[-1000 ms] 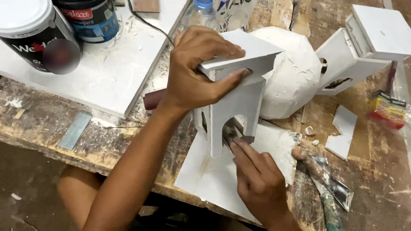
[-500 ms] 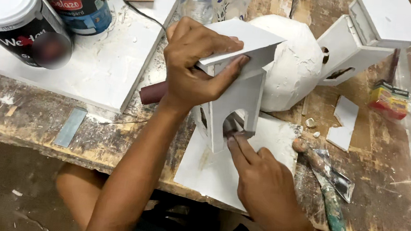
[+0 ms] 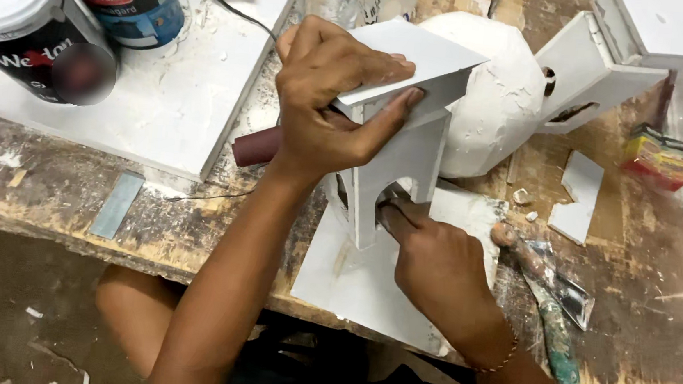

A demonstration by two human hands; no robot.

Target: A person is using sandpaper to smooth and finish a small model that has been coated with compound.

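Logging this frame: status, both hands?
Left hand grips white model house roof. Right hand fingers inside its arched opening. Putty knife lies nearby, clear.

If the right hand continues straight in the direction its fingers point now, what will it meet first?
The right hand points up and to the left, its fingertips already inside the arched opening of the small white house. Going on, it would probably meet the inner wall of the house first, though the depth inside the arch is unclear.

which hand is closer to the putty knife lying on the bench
Right. The right hand works in the white model house arch, just left of the putty knife. The left hand grips the roof, farther up.
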